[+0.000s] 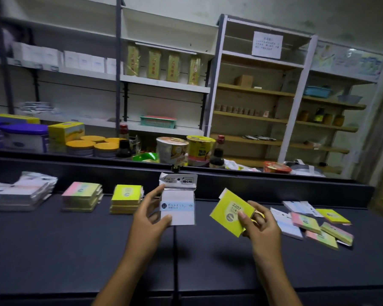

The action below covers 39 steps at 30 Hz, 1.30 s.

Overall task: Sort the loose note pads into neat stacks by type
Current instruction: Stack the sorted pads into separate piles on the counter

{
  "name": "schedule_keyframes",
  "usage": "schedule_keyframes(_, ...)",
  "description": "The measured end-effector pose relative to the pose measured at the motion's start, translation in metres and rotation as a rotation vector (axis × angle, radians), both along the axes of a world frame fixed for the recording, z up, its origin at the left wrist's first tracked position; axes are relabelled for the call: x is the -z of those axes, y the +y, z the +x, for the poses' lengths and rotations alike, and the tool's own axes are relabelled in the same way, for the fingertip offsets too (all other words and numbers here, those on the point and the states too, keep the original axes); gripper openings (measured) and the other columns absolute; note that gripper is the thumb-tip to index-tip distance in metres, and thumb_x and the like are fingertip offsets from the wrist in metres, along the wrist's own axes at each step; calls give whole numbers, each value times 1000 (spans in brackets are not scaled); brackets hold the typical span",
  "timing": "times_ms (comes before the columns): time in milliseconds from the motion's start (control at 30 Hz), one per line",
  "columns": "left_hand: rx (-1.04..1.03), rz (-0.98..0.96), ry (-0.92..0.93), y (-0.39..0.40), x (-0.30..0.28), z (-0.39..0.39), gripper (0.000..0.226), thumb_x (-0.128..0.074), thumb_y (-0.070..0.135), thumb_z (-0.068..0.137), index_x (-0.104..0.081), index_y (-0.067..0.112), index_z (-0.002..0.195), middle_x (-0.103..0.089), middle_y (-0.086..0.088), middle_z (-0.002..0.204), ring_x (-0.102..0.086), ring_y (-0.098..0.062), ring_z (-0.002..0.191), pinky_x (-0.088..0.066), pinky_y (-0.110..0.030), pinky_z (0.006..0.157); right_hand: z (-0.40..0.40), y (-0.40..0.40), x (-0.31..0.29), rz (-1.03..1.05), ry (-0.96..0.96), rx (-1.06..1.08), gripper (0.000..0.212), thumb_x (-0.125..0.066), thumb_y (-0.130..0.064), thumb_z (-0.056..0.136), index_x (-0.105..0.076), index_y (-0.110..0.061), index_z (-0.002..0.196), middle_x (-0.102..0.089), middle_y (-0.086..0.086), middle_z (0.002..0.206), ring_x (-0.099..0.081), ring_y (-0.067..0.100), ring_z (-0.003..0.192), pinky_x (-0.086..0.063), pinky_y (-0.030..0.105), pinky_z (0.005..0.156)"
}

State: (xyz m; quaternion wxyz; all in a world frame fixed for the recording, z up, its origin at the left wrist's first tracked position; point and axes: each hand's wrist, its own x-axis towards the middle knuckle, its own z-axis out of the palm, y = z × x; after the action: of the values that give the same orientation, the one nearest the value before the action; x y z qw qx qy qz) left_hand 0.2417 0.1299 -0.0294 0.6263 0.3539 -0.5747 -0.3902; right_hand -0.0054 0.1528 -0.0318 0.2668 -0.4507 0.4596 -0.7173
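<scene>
1. The left hand [149,212] pinches a white pad in a clear hang-tab sleeve [177,200], held above the dark shelf [75,250].
2. The right hand [258,224] curls round a glossy yellow pad [229,212].
3. Best laid square on the yellow stack [126,198] (edges flush); the white belongs with the sleeved packs [22,193].
4. Loose pads [314,224] lie scattered at right.

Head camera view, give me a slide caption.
Left hand holds a white packaged note pad, right hand a yellow square note pad, above the dark counter.
</scene>
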Motion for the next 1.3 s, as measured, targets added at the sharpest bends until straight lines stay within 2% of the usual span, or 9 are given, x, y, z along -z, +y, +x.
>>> schedule_keyframes(67,-17,1,26,4,-2,30,71,-61,-13,85,-56,42,131,-64,7,124,-63,-11,115,-58,-31,85,26,-1,-3,-6,19,-30,30,-71,-4,86,-61,-20,111,-77,1,90,-73,10,77,-56,24,52)
schedule_keyframes(267,-98,-3,13,22,-5,106,69,-61,-14,85,-57,37,131,-68,17,116,-63,3,109,-56,-20,81,97,-5,-4,-41,103,-93,32,-73,-10,86,-60,-26,110,-76,5,80,-72,12,74,-56,23,55)
schedule_keyframes(367,-151,8,21,26,-5,136,69,-60,-15,85,-56,34,133,-64,6,127,-62,-6,116,-57,-31,91,126,-14,-6,-39,126,-135,32,-74,-11,85,-60,-28,109,-76,3,82,-74,12,77,-59,24,59)
schedule_keyframes(433,-174,15,21,26,-6,151,68,-60,-14,85,-54,31,135,-65,9,126,-62,-8,116,-56,-34,93,141,-22,-8,-33,130,-162,32,-74,-12,85,-61,-27,109,-77,-2,86,-74,11,79,-58,23,60)
schedule_keyframes(567,-233,10,12,21,-9,169,68,-60,-15,85,-55,34,132,-63,18,122,-60,9,110,-55,-17,83,165,-45,-13,-35,146,-215,31,-74,-8,85,-62,-24,108,-75,-8,91,-73,9,84,-56,20,60)
schedule_keyframes(700,-283,3,24,12,-11,174,69,-59,-16,85,-55,35,130,-59,22,120,-58,20,100,-50,-7,75,181,-76,-14,-21,197,-281,29,-75,-7,85,-63,-25,105,-75,-2,89,-74,11,83,-58,24,63)
schedule_keyframes(867,-326,11,32,-6,-13,175,69,-58,-17,85,-54,34,132,-60,16,123,-59,17,103,-54,-12,81,192,-125,-16,37,294,-331,29,-78,-10,82,-65,-29,100,-75,-4,83,-73,12,81,-55,21,60)
schedule_keyframes(1100,-360,23,21,-23,-15,174,69,-57,-17,85,-53,29,136,-60,13,129,-59,6,116,-52,-26,97,211,-182,-18,172,441,-301,26,-80,-18,81,-65,-31,99,-71,-1,91,-69,16,89,-59,45,80)
schedule_keyframes(1300,-388,34,6,-32,-10,179,69,-58,-18,85,-51,25,139,-61,13,127,-61,8,111,-55,-18,86,215,-196,-13,214,665,-251,27,-77,-27,82,-65,-25,106,-64,-5,95,-59,11,87,-49,30,76)
